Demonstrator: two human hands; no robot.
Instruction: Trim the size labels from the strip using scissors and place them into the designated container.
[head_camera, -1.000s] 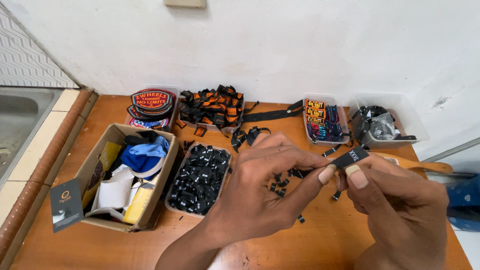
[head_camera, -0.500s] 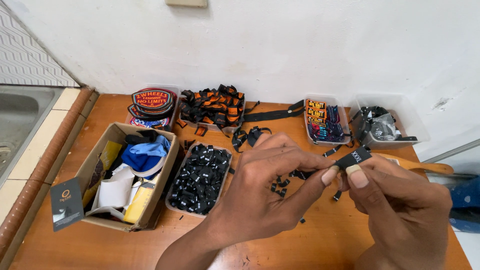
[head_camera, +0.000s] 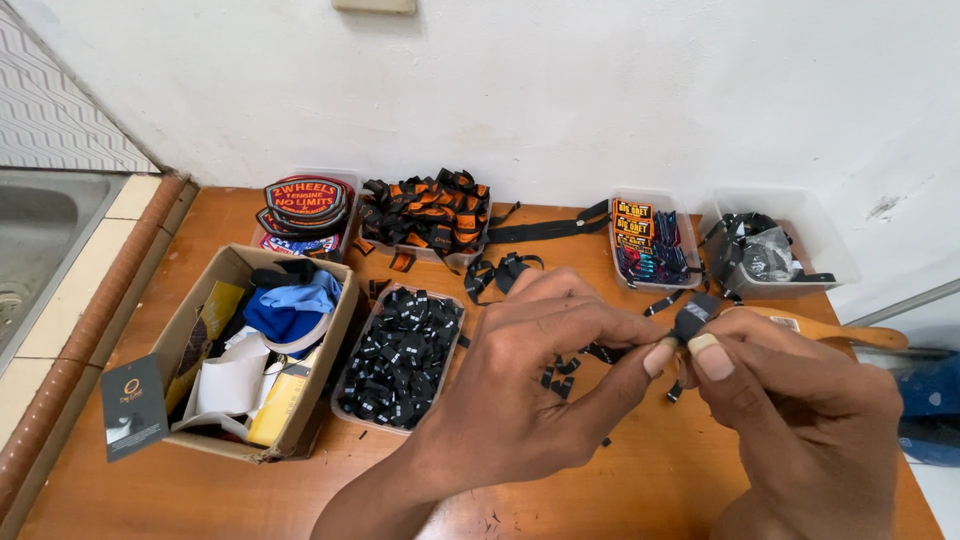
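Hands meet over the right half of the wooden table (head_camera: 300, 490), both pinched on one small black woven label (head_camera: 692, 320). Left hand (head_camera: 520, 390) comes in from bottom centre, thumb and forefinger tips closed on the label's lower left edge, other fingers curled above. Right hand (head_camera: 800, 400) comes in from the bottom right corner, thumb and forefinger closed on the label's right side, thumbnail facing up. Label is held above the tabletop, tilted, just in front of the tray of coloured labels (head_camera: 650, 245).

Under and between the hands: loose black label scraps (head_camera: 562, 372) scattered on the wood. Just left of the left hand: clear tray of black labels (head_camera: 400, 352), full. Further left: open cardboard box (head_camera: 215, 290) holding blue cloth, white and yellow paper; a dark hang tag (head_camera: 132, 408) leans on its front left corner.

Back row along the white wall (head_camera: 560, 90), left to right: stack of round embroidered patches (head_camera: 302, 205), heap of orange-and-black labels (head_camera: 425, 212), black strap (head_camera: 545, 228), coloured label tray, clear tub of black cord and bagged parts (head_camera: 775, 250). Wooden handle (head_camera: 850, 332) lies behind the right hand; can't tell what tool it belongs to. Steel sink (head_camera: 40, 240) and tiled edge at far left.
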